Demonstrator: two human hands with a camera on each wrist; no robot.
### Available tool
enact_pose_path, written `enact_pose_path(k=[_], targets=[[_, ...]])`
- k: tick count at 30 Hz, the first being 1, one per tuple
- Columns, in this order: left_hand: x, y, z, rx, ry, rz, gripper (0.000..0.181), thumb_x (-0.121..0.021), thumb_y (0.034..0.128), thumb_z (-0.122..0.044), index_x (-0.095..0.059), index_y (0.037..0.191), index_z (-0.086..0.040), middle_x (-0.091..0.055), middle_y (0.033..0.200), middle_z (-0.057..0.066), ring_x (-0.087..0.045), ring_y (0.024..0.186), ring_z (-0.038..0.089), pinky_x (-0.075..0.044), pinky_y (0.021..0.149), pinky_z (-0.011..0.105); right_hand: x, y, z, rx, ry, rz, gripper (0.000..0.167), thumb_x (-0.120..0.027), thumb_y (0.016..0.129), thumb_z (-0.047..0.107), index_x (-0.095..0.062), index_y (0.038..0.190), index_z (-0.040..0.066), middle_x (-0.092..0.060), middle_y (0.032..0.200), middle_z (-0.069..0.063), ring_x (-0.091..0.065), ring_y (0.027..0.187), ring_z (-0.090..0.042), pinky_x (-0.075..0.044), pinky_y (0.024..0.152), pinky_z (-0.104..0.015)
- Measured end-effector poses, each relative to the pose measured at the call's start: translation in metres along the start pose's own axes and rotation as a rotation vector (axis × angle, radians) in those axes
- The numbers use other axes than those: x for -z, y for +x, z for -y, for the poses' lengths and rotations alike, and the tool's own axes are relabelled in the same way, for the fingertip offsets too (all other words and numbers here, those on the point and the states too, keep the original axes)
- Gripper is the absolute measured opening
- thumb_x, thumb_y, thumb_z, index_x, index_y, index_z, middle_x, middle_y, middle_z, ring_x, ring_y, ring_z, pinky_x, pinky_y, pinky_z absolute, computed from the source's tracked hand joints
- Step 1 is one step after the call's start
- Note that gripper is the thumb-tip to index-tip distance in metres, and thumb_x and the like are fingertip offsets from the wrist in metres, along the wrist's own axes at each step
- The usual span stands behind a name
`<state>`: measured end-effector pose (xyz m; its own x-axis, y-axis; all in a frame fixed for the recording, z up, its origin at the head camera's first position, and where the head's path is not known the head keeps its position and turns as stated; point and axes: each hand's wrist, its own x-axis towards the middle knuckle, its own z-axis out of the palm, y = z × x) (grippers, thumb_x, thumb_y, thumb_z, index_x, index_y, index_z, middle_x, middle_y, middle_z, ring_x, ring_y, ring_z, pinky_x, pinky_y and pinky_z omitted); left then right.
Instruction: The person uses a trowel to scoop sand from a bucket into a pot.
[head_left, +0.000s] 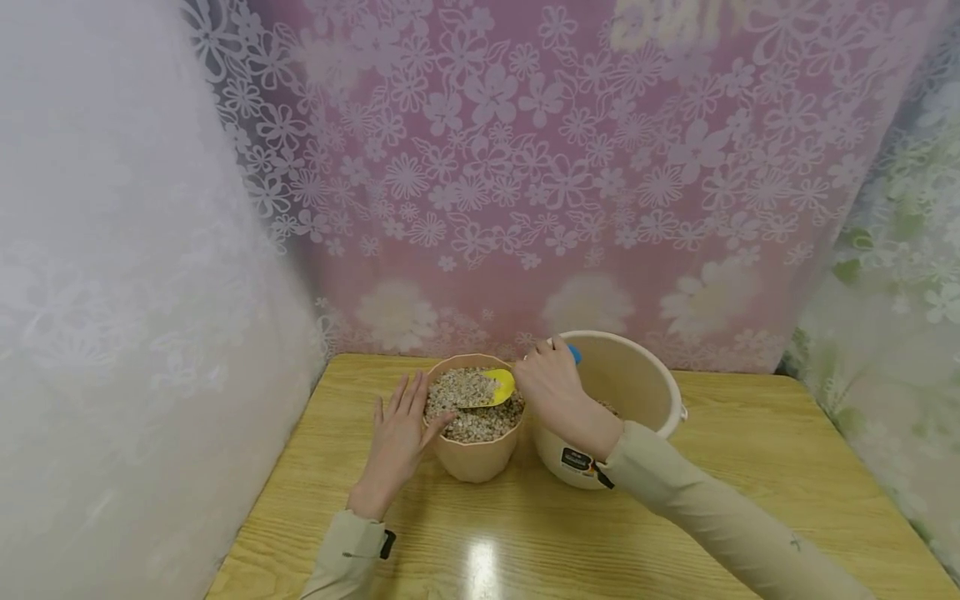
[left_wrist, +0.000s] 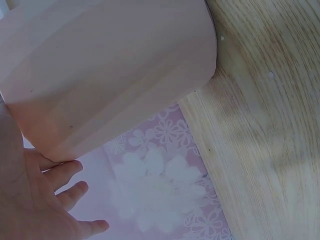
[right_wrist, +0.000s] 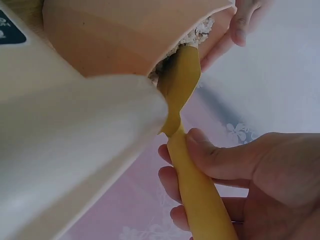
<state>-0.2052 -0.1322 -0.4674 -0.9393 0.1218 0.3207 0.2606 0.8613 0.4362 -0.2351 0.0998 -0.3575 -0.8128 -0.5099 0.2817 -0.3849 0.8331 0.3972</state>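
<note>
A peach faceted pot stands on the table, filled with grainy, gravel-like potting mix. My left hand rests at the pot's left side with fingers extended along the outer wall; its thumb lies over the rim. My right hand grips the yellow handle of a small trowel, fingers and thumb wrapped round it in the right wrist view. The trowel's yellow blade reaches over the pot rim and carries some of the mix. In the left wrist view, fingertips sit by the pot wall.
Right of the pot, close beside it, stands a cream bucket with a dark label and some grainy mix inside. My right forearm passes in front of it. A wooden table lies beneath, and a flowered pink curtain hangs behind.
</note>
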Motion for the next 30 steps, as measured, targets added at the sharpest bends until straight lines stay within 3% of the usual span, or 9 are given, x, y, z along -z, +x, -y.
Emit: enact_pose_path(k=[3, 13, 17, 23, 26, 30], targets=[[-0.001, 0.000, 0.000, -0.013, 0.005, -0.016, 0.084, -0.057, 0.0986, -0.054, -0.028, 0.160, -0.004, -0.029, 0.165, 0.016, -0.020, 0.154, 0.035, -0.011, 0.118, 0.071, 0.002, 0.001, -0.001, 0.016, -0.059, -0.070, 0.063, -0.065, 0.097, 0.003, -0.020, 0.056, 0.019, -0.019, 0.061, 0.000, -0.018, 0.066, -0.018, -0.017, 0.069, -0.029], [-0.002, 0.001, 0.001, -0.005, -0.008, -0.001, 0.085, -0.055, 0.0992, -0.056, -0.024, 0.161, -0.007, -0.027, 0.166, 0.014, -0.019, 0.154, 0.034, -0.010, 0.119, 0.071, 0.013, 0.001, -0.018, 0.061, -0.174, -0.156, 0.066, -0.070, 0.093, 0.000, -0.018, 0.056, 0.017, -0.009, 0.059, 0.000, -0.010, 0.065, -0.018, -0.012, 0.070, -0.029], [-0.001, 0.000, 0.001, 0.002, -0.015, 0.007, 0.084, -0.054, 0.0997, -0.056, -0.023, 0.162, -0.008, -0.025, 0.166, 0.013, -0.017, 0.155, 0.032, -0.010, 0.119, 0.070, 0.016, 0.005, -0.023, 0.091, -0.231, -0.179, 0.060, -0.068, 0.093, 0.000, -0.024, 0.054, 0.016, -0.018, 0.058, -0.001, -0.015, 0.066, -0.019, -0.017, 0.070, -0.029], [-0.001, 0.000, 0.001, -0.004, -0.022, -0.007, 0.084, -0.056, 0.0993, -0.054, -0.026, 0.161, -0.005, -0.028, 0.165, 0.015, -0.019, 0.154, 0.034, -0.010, 0.118, 0.071, 0.019, 0.010, -0.030, 0.085, -0.313, -0.290, 0.045, -0.071, 0.092, -0.001, -0.052, 0.053, 0.011, -0.054, 0.067, -0.007, -0.042, 0.075, -0.023, -0.039, 0.085, -0.031], [-0.002, 0.000, 0.001, -0.008, -0.016, -0.014, 0.084, -0.056, 0.0990, -0.054, -0.027, 0.160, -0.004, -0.029, 0.165, 0.015, -0.021, 0.154, 0.034, -0.011, 0.118, 0.071, 0.019, 0.009, -0.036, 0.057, -0.260, -0.371, 0.035, -0.073, 0.091, -0.003, -0.063, 0.059, 0.010, -0.062, 0.076, -0.008, -0.049, 0.080, -0.024, -0.043, 0.086, -0.032], [-0.002, 0.001, 0.001, -0.011, -0.013, -0.028, 0.084, -0.058, 0.0988, -0.053, -0.028, 0.160, -0.003, -0.031, 0.164, 0.016, -0.023, 0.153, 0.036, -0.013, 0.117, 0.072, 0.015, 0.003, -0.047, -0.002, -0.091, -0.405, 0.027, -0.075, 0.090, 0.002, -0.064, 0.067, 0.009, -0.060, 0.076, -0.009, -0.051, 0.077, -0.025, -0.043, 0.081, -0.036]])
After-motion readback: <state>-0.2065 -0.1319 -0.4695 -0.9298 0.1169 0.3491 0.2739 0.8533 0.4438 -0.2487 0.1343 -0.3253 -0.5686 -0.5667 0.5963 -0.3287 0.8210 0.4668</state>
